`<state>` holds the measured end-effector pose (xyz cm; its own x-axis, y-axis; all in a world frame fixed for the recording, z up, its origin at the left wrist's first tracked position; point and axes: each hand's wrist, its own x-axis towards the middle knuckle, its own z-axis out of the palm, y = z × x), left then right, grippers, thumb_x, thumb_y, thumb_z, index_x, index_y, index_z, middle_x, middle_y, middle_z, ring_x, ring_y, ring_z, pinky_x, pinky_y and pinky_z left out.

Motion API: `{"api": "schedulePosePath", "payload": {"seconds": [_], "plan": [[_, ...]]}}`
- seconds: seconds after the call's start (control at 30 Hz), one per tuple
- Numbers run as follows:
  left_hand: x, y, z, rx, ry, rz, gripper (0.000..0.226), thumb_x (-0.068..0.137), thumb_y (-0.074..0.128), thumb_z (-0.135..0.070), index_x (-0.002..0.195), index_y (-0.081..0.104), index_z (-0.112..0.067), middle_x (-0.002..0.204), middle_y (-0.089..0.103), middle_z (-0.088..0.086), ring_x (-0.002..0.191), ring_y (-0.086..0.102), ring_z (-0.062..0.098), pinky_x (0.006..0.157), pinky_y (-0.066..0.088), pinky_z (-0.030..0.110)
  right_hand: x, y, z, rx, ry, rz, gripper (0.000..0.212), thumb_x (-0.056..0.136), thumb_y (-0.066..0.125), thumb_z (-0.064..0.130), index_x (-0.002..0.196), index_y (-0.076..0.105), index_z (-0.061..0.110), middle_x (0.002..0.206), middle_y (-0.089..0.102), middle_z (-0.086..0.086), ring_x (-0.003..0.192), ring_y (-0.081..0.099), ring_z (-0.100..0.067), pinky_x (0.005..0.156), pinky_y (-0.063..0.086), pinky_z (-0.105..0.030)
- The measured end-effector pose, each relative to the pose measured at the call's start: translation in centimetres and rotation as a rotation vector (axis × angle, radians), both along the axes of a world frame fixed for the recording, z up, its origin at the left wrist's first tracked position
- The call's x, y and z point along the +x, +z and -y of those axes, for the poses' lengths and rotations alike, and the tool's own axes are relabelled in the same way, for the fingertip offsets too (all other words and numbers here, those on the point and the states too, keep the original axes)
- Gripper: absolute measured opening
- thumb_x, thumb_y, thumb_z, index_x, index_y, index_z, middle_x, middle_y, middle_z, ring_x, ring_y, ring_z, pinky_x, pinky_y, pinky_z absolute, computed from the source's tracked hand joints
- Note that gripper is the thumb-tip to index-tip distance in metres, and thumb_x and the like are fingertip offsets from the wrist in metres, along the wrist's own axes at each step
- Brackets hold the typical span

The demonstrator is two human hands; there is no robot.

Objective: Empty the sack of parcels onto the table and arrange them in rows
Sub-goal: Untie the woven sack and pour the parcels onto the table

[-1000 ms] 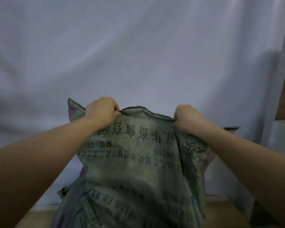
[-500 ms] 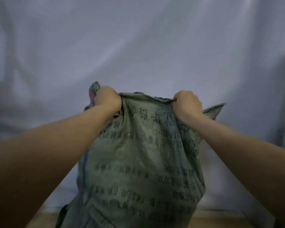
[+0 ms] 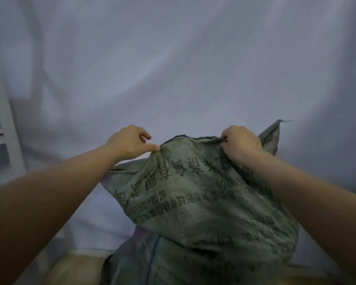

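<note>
Forearms reach in from both lower corners toward the sack (image 3: pixel 203 202), a grey-green woven bag with black print that stands upright in the lower middle of the view, its base hidden below the frame edge; a strip of tan surface (image 3: pixel 80 264) shows beside its foot, though whether that is floor or table cannot be told. Up at the bag's top hem, the left hand (image 3: pixel 130 141) pinches the cloth between thumb and one fingertip, the other fingers loosely curled and free of the fabric; the right hand (image 3: pixel 242 145) is clenched round a bunched fistful of the same hem, with a loose corner of the bag poking up just beyond it. No parcels can be seen, so the emptying is judged not yet begun; the cloth creases and sags between the two hands, which suggests a soft, limp material that will give no support of its own, while the full lower part looks as though it carries real weight. A thin pinch like the left one would likely slip on such slick weave under load, so a full-fisted hold on gathered hem or corners seems the safer place to grip, with the bottom seam taken for tipping. Behind everything hangs a pale curtain (image 3: pixel 173 58), and a grey frame (image 3: pixel 2 120) stands at the far left.
</note>
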<state>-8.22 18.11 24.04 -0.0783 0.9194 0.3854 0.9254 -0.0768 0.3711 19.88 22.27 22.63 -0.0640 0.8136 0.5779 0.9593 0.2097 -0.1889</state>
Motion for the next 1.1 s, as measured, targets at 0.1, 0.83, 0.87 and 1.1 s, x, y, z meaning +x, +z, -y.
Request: {"api": "schedulePosePath", "payload": {"seconds": [0.1, 0.83, 0.87, 1.1], "plan": [[-1.2, 0.1, 0.9, -0.309, -0.008, -0.129, 0.101, 0.064, 0.076, -0.067, 0.148, 0.040, -0.023, 0.147, 0.046, 0.005, 0.132, 0.047, 0.028, 0.111, 0.038, 0.047, 0.0, -0.4, 0.3, 0.029, -0.047, 0.102, 0.018, 0.094, 0.054, 0.014, 0.104, 0.069, 0.013, 0.103, 0.067, -0.013, 0.093, 0.063, -0.037, 0.067, 0.042, -0.035], [1.1, 2.0, 0.2, 0.255, 0.241, -0.602, 0.027, 0.098, 0.049, -0.025, 0.081, 0.069, -0.021, 0.073, 0.064, 0.001, 0.071, 0.054, 0.024, 0.082, 0.027, 0.038, -1.4, 0.3, 2.8, 0.144, -0.039, 0.181, 0.017, 0.090, 0.051, 0.000, 0.097, 0.065, 0.007, 0.097, 0.065, -0.014, 0.079, 0.056, -0.033, 0.062, 0.036, -0.032], [1.0, 2.3, 0.3, 0.356, 0.245, -0.538, 0.029, 0.099, 0.047, -0.028, 0.085, 0.073, -0.023, 0.077, 0.067, 0.002, 0.076, 0.058, 0.026, 0.083, 0.028, 0.039, -1.3, 0.2, 2.8, 0.162, -0.039, 0.194, 0.016, 0.091, 0.052, 0.001, 0.097, 0.064, 0.008, 0.095, 0.065, -0.013, 0.078, 0.055, -0.033, 0.062, 0.036, -0.033], [4.4, 3.0, 1.9, 0.182, -0.098, -0.489, 0.096, 0.075, 0.056, -0.078, 0.153, 0.025, -0.032, 0.147, 0.048, 0.002, 0.131, 0.047, 0.029, 0.109, 0.028, 0.047, -0.7, -0.3, 3.6, 0.292, 0.001, 0.156, 0.021, 0.095, 0.050, 0.014, 0.102, 0.069, 0.015, 0.099, 0.071, -0.008, 0.086, 0.065, -0.036, 0.063, 0.044, -0.035]]}}
